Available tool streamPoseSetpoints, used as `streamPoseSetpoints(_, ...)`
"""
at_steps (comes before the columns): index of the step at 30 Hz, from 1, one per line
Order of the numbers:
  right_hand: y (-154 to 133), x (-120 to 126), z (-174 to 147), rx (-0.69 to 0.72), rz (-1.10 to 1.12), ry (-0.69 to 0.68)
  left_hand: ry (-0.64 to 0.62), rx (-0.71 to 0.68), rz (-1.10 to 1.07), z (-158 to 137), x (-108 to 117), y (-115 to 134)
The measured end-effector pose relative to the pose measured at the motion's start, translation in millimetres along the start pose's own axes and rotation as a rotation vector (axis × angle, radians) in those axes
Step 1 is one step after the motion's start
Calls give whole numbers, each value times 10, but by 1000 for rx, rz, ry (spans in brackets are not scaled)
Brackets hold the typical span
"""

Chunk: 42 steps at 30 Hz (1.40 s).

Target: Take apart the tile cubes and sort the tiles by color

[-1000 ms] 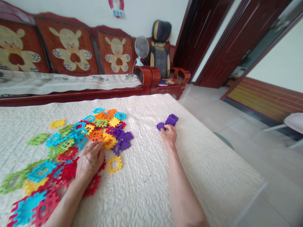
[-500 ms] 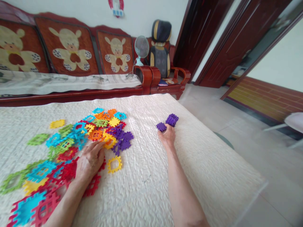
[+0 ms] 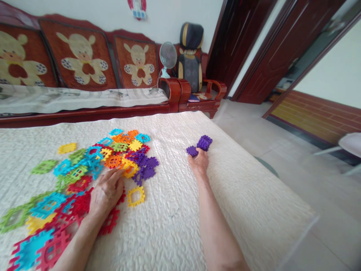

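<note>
My right hand point(image 3: 200, 162) is closed on a purple notched plastic tile point(image 3: 192, 151), which sticks out past the fingers just above the cloth. Right beside it, a small stack of purple tiles point(image 3: 204, 142) lies on the table. On the left, my left hand point(image 3: 108, 186) rests palm down on a heap of interlocking tiles, fingers bent together. Its fingertips reach the edge of a yellow frame tile point(image 3: 130, 169); what lies under them is hidden. Loose purple tiles point(image 3: 148, 172) lie at the heap's right side, and a yellow open square point(image 3: 136, 196) lies nearer me.
The tiles lie on a table with a cream quilted cloth point(image 3: 175, 233). Beyond it stand a wooden sofa with bear-patterned cushions point(image 3: 84, 56), a small fan point(image 3: 168, 55) and an armchair with a massage pad point(image 3: 190, 69). A pale stool point(image 3: 351, 145) stands at the right.
Both hands stay where they were, the right still on the purple tile. The view has shifted very slightly.
</note>
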State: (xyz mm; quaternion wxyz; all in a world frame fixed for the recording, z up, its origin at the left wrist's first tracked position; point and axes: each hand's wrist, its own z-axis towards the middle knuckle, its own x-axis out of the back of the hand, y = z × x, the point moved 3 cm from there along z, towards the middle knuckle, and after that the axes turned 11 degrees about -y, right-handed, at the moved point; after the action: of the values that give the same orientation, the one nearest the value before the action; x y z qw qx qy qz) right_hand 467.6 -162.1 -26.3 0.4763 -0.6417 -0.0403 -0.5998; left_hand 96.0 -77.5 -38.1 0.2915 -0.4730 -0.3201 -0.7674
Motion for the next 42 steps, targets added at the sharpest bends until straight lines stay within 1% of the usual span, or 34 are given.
streamPoseSetpoints(5, 18, -17, 6, 0, 24, 9, -5, 2, -18, 1, 11, 6)
streamPoseSetpoints(11, 12, -20, -4, 3, 72, 54, 6, 3, -23, 2, 17, 19)
streamPoseSetpoints(19, -3, 1, -5, 32, 87, 50, 1, -4, -1, 4, 4, 9)
streamPoseSetpoints(26, 7, -21, -7, 23, 48, 49, -3, 2, -14, 9, 19, 19)
streamPoseSetpoints(30, 13, -30, -9, 13, 20, 25, -4, 3, -15, 9, 26, 23)
streamPoseSetpoints(42, 25, -38, 24, 8, 1, 22, 4, -9, -11, 8, 15, 13)
